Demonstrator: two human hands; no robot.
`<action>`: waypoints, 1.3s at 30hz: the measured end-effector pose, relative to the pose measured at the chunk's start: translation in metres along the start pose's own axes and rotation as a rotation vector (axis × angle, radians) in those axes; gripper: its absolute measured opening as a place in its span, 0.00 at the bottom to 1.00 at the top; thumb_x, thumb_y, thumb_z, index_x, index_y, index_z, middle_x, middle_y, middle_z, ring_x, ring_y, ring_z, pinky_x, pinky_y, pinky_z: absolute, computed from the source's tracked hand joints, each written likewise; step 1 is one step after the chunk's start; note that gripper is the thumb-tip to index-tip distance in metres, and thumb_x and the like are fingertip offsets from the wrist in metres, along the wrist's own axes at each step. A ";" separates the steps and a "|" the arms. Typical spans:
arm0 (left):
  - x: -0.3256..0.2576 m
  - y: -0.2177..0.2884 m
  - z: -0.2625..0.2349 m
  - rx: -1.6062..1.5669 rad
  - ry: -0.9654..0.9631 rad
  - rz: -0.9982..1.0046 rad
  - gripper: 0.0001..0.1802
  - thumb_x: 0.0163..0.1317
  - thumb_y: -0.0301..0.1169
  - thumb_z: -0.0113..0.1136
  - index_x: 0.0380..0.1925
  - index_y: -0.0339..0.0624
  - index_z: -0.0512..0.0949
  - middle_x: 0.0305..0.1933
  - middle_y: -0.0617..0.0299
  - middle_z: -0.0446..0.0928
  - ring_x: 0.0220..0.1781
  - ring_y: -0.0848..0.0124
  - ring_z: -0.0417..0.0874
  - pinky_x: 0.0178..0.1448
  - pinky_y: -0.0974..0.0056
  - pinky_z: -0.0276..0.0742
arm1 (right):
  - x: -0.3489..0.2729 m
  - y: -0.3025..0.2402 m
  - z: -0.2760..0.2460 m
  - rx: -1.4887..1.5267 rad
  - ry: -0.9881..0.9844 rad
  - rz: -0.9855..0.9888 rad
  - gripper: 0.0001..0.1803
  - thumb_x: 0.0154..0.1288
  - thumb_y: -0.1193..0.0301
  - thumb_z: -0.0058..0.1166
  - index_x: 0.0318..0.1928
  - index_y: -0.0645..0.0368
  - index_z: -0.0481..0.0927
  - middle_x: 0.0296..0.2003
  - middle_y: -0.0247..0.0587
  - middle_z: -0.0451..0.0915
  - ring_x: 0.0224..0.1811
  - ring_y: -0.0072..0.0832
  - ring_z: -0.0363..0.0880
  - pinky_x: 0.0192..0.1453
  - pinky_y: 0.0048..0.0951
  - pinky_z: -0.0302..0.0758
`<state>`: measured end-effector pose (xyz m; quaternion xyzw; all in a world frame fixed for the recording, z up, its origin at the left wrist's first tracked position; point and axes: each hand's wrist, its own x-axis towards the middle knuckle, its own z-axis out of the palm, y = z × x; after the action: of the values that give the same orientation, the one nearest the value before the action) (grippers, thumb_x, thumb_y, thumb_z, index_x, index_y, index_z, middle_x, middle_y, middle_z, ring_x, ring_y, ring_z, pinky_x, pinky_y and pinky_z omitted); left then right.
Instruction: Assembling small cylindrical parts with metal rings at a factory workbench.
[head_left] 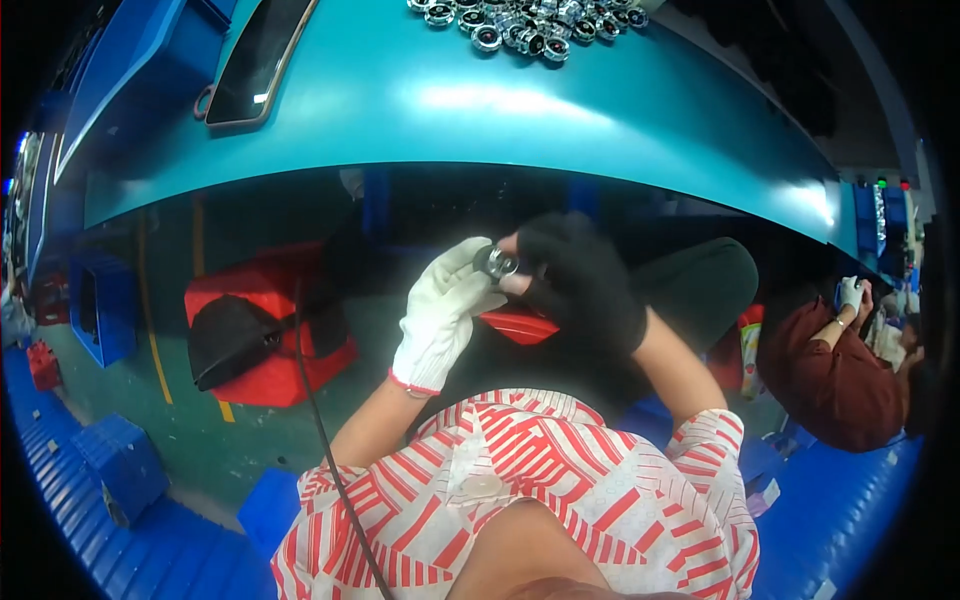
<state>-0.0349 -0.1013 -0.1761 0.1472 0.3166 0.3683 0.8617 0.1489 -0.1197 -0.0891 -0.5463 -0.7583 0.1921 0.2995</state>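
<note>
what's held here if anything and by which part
A small shiny round piece, by its left edge in the white-gloved left hand; the blurred right hand has fingertips at its right edge.

A teal table with a dark-screened phone and a cluster of shiny round parts.

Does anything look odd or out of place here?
One oddity: the left hand wears a white glove, while the right hand wears a black fingerless glove. Gloves usually match, though this may be deliberate. Nothing looks clearly spilled or damaged.
</note>
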 end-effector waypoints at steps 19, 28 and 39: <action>-0.017 -0.007 0.010 0.598 -0.049 0.252 0.35 0.54 0.17 0.61 0.62 0.32 0.60 0.50 0.50 0.73 0.48 0.68 0.78 0.50 0.66 0.77 | -0.042 0.012 0.054 0.142 -0.026 0.198 0.22 0.52 0.72 0.60 0.50 0.55 0.73 0.42 0.41 0.77 0.39 0.39 0.80 0.37 0.33 0.76; -0.016 -0.005 0.014 0.986 0.030 0.263 0.25 0.55 0.20 0.59 0.55 0.32 0.69 0.49 0.52 0.76 0.46 0.68 0.79 0.52 0.67 0.76 | -0.038 0.012 0.056 -0.039 -0.048 0.118 0.17 0.53 0.72 0.60 0.45 0.57 0.74 0.37 0.43 0.76 0.35 0.40 0.80 0.34 0.34 0.76; -0.012 0.002 0.003 0.757 0.079 0.065 0.22 0.61 0.26 0.57 0.54 0.30 0.70 0.43 0.53 0.78 0.39 0.70 0.82 0.39 0.69 0.82 | -0.032 0.015 0.054 0.200 -0.073 0.190 0.19 0.54 0.72 0.61 0.47 0.59 0.74 0.38 0.47 0.77 0.36 0.41 0.81 0.38 0.32 0.76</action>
<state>-0.0400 -0.1092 -0.1675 0.4508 0.4584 0.2578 0.7212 0.1306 -0.1431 -0.1466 -0.5756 -0.6906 0.3140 0.3053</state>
